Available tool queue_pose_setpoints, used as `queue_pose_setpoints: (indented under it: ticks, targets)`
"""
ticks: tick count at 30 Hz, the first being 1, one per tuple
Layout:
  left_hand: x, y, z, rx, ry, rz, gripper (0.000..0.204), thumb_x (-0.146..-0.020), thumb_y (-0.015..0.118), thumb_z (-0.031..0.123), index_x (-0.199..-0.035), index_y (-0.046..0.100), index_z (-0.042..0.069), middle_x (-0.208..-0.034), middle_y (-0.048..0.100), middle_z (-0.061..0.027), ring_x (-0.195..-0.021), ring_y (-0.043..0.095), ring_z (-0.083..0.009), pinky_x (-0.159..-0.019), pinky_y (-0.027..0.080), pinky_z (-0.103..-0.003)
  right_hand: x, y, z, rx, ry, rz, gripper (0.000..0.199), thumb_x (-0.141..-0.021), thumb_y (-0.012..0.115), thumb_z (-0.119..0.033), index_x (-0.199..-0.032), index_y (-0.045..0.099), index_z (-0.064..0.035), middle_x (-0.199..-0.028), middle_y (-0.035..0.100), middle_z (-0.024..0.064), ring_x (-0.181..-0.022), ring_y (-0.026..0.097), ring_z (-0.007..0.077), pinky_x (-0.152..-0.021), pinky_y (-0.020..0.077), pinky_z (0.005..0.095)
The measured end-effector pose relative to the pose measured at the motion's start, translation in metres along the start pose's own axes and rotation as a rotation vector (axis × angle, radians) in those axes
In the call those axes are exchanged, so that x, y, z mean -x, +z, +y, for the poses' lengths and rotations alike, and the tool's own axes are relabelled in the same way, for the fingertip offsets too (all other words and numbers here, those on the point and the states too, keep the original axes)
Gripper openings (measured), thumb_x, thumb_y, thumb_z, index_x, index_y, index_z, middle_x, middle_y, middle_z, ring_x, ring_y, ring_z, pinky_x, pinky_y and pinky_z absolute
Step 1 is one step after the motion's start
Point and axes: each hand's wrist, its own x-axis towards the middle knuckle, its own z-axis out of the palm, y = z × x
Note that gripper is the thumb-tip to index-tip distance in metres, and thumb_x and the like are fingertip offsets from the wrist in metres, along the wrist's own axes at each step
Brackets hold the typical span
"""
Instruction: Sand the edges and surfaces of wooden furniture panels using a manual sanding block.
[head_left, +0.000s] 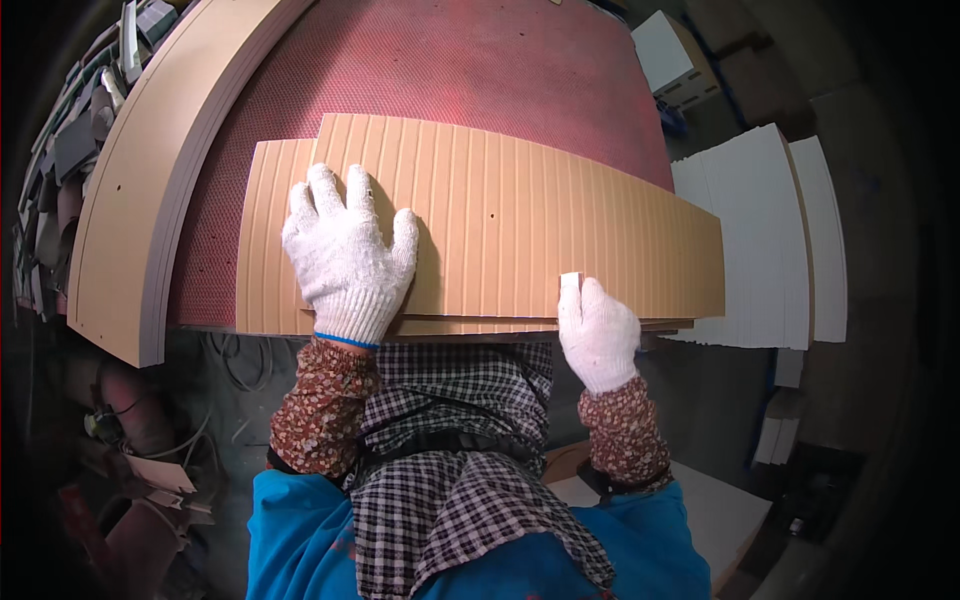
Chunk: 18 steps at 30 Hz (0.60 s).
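A long tan grooved panel (500,215) lies across the table, with a second grooved panel (270,235) partly under it and showing at its left end. My left hand (345,245), in a white knitted glove, rests flat on the left part of the panels with its fingers spread. At the near edge, right of the middle, my right hand (600,335) is closed in a white glove. A small flat piece with a white end (570,280) sticks up past its fingertips over the panel; the rest of it is hidden by the hand.
The table has a red textured top (440,65). Along its left side lies a stack of long plain boards (150,180), with a heap of grey offcuts (80,150) beyond. White stacked panels (750,240) stand at the right. A white box-like stack (670,60) is farther back; cables (240,360) hang below left.
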Motion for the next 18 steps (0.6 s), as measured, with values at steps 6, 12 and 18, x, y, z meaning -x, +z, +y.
queue_pose_setpoints:
  ticks: [6,12,18]
  targets:
    - [-0.001,-0.003,0.0,0.005,-0.005,0.008,0.067,-0.089,0.078,0.04,-0.14,0.062,0.0,-0.143,0.054,-0.0267,-0.132,0.052,-0.0425,-0.106,0.045,-0.056,-0.145,0.008,0.02,-0.078,0.211,-0.256,0.05,-0.11,0.042,-0.04,-0.117,0.075,-0.0031,-0.106,0.077,0.0222,-0.098,0.076,0.0413,-0.09,0.0596,0.057]
    - [-0.002,-0.003,0.0,0.028,-0.008,0.003,0.067,-0.088,0.079,0.04,-0.138,0.062,-0.001,-0.143,0.054,-0.0267,-0.131,0.052,-0.042,-0.105,0.045,-0.055,-0.229,0.01,0.025,-0.087,0.257,-0.301,0.053,-0.106,0.042,-0.037,-0.125,0.075,-0.0006,-0.129,0.074,0.0251,-0.121,0.071,0.0445,-0.105,0.0551,0.0568]
    - [-0.001,-0.003,-0.002,0.053,0.01,0.061,0.064,-0.086,0.08,0.039,-0.133,0.063,-0.001,-0.137,0.056,-0.0257,-0.125,0.055,-0.0408,-0.101,0.047,-0.054,-0.207,0.009,0.023,-0.117,0.272,-0.264,0.054,-0.107,0.038,-0.035,-0.125,0.076,-0.0004,-0.123,0.075,0.0284,-0.117,0.072,0.0455,-0.104,0.0553,0.0568]
